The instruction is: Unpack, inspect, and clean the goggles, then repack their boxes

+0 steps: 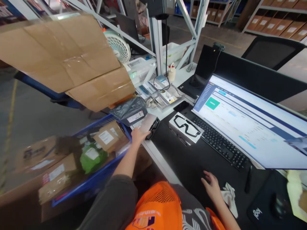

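i can see the left hand (139, 135) gripping a pale box (146, 124) in its fingers at the counter's (156, 158) left edge, right hand (212, 186) fingers kinda spread near a crumpled cloth (230, 200).

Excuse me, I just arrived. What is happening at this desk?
The person in the orange mesh vest grips a silvery rectangular box with a black glasses print in the left hand, at the edge of the black desk mat. A second silvery box with black glasses lies on that mat, beside the black keyboard. The open right hand holds nothing, near a crumpled whitish cloth. On the left, a blue plastic crate contains parcels.
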Available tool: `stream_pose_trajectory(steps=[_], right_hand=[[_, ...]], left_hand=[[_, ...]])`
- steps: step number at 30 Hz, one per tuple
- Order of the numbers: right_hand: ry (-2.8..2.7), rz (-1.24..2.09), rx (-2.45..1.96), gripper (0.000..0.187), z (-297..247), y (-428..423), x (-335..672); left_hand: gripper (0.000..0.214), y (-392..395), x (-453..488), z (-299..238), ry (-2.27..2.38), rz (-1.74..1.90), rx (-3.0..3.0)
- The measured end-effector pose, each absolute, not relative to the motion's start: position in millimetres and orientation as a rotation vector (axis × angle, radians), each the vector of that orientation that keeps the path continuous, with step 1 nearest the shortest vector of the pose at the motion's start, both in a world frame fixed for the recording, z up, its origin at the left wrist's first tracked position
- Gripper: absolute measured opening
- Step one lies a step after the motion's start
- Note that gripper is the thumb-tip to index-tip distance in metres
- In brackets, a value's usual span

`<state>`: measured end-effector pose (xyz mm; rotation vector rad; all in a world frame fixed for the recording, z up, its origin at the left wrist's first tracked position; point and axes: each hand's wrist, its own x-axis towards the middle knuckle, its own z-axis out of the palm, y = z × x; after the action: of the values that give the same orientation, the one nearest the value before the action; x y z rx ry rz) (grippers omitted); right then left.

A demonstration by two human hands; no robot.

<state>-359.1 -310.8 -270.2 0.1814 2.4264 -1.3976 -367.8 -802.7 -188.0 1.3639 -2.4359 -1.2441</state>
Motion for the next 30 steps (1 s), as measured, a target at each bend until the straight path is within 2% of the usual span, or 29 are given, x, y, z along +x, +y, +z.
stream_pose_trajectory(steps=[4, 6, 7, 10, 12, 14, 17, 21, 24, 27, 28, 30], right_hand=[[2.148, -1.521, 0.16, 0.054, -252.2, -318.7, -341.0], [2.031, -1.55, 0.059, 0.06, -235.3, -333.4, -334.4], [1.978, -1.559, -0.033, 0.068, -225.2, -342.2, -331.9], [1.804, -1.591, -0.375, 0.118, -192.3, -367.6, -330.2], [1.756, -1.621, -0.548, 0.137, -172.2, -377.2, -333.5], [1.765, -1.628, -0.641, 0.134, -156.1, -376.7, -336.9], [1.765, -1.665, -0.588, 0.116, -141.4, -358.9, -335.8], [1.863, -1.666, -0.399, 0.112, -139.5, -327.8, -324.6], [1.848, -1.654, -0.358, 0.11, -147.4, -314.8, -318.7], [1.865, -1.695, -0.341, 0.106, -152.6, -307.1, -319.2], [1.936, -1.713, -0.32, 0.099, -151.5, -303.9, -320.2], [2.132, -1.764, -0.192, 0.071, -144.4, -296.1, -321.6]], left_hand=[[0.074, -746.0, -316.8, -185.3, -2.064, -1.721, 1.294], [0.076, -707.3, -287.8, -185.7, -1.904, -2.02, 1.131], [0.081, -687.7, -274.7, -186.1, -1.668, -2.344, 0.963], [0.087, -635.2, -248.2, -184.2, -1.576, -2.656, 0.772], [0.088, -610.3, -242.8, -178.3, -1.633, -2.76, 0.674], [0.084, -595.9, -244.9, -169.2, -1.744, -2.853, 0.495], [0.073, -590.8, -251.2, -154.0, -1.921, -2.92, 0.156], [0.075, -591.5, -252.8, -134.7, -1.916, -2.839, 0.086], [0.074, -582.5, -253.5, -120.0, -2.102, -2.667, 0.145], [0.095, -565.2, -256.4, -112.4, -2.131, -2.435, 0.081], [0.102, -558.7, -257.3, -113.6, -2.153, -2.318, 0.05], [0.102, -546.1, -258.5, -123.1, -2.289, -1.985, 0.001]])
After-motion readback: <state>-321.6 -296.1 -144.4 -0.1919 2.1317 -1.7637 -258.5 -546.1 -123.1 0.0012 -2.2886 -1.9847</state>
